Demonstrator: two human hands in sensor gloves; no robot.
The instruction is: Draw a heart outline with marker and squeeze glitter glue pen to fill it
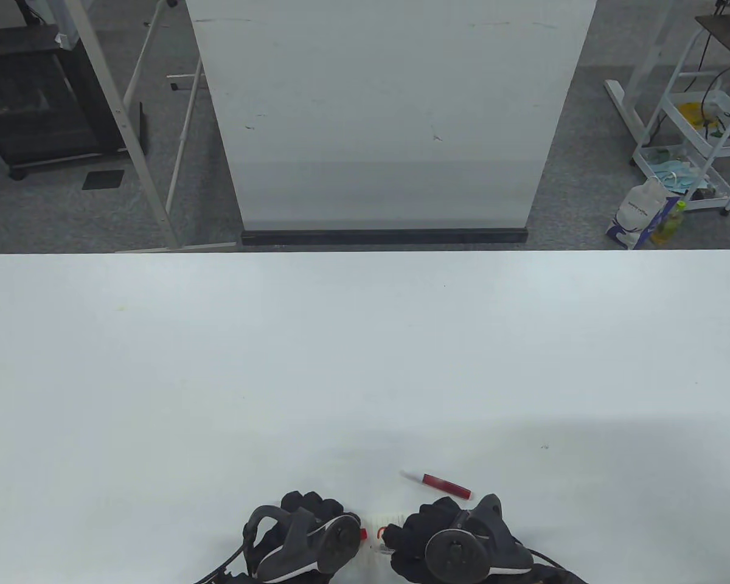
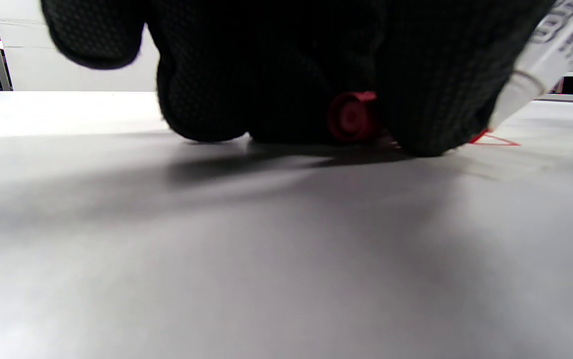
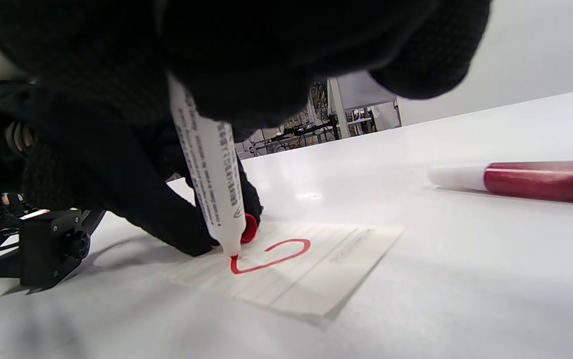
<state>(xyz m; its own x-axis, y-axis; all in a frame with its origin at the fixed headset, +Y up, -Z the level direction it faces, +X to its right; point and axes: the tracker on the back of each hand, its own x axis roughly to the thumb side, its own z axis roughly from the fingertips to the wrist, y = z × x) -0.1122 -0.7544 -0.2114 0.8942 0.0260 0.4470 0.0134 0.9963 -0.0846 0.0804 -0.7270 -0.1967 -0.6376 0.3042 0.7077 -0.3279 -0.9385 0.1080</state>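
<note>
My right hand (image 1: pixel 429 520) grips a white marker (image 3: pixel 212 174) upright. Its red tip touches a small lined paper (image 3: pixel 326 279) near the table's front edge. A curved red line (image 3: pixel 276 254) runs from the tip across the paper. My left hand (image 1: pixel 316 511) rests on the table at the paper's left edge, fingers curled round the red marker cap (image 2: pixel 351 117). A red glitter glue pen (image 1: pixel 441 482) with a white tip lies on the table just beyond my right hand; neither hand touches it.
The white table (image 1: pixel 365 365) stretches far ahead and to both sides. A white board (image 1: pixel 389 115) stands beyond its far edge, with racks and a cart on the floor around it.
</note>
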